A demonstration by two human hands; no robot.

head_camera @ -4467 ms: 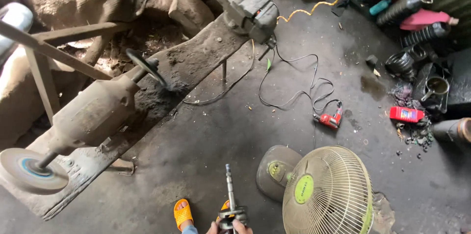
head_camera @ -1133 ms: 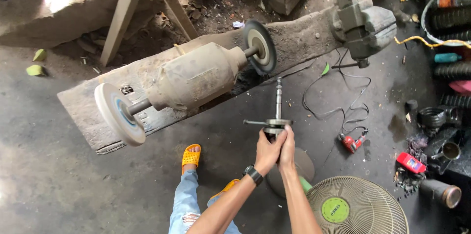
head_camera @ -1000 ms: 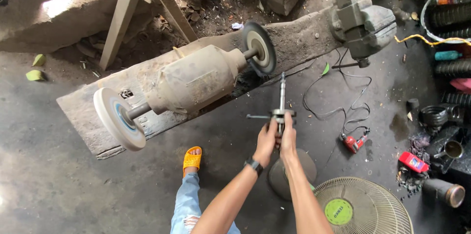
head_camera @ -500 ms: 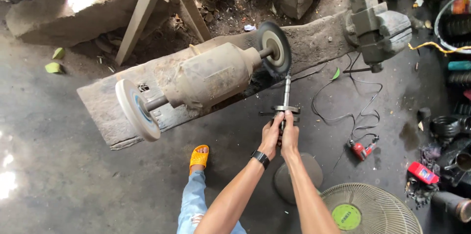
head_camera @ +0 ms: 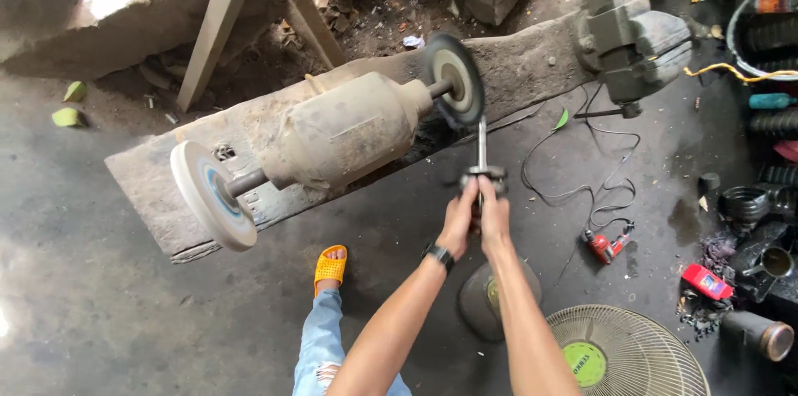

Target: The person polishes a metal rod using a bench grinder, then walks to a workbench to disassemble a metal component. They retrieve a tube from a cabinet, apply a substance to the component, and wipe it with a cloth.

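A metal shaft with a round collar (head_camera: 482,155) is held upright in both hands. My left hand (head_camera: 458,222), with a dark wristband, and my right hand (head_camera: 495,217) are both closed around its lower end. The shaft's tip points up beside the dark right wheel (head_camera: 455,80) of a dusty bench grinder (head_camera: 345,130); contact cannot be told. The grinder's white left wheel (head_camera: 212,195) sticks out over the plank's edge. The grinder sits on a thick wooden plank (head_camera: 515,59).
A grey bench vise (head_camera: 636,39) stands at the plank's right end. A black cable (head_camera: 582,188) runs over the concrete floor to a red tool (head_camera: 605,245). A fan guard (head_camera: 619,354) lies bottom right. My foot in an orange sandal (head_camera: 330,267) stands below the plank.
I have walked up to the grinder. Both hands have carried the shaft forward and up, so its tip now sits beside the dark wheel.
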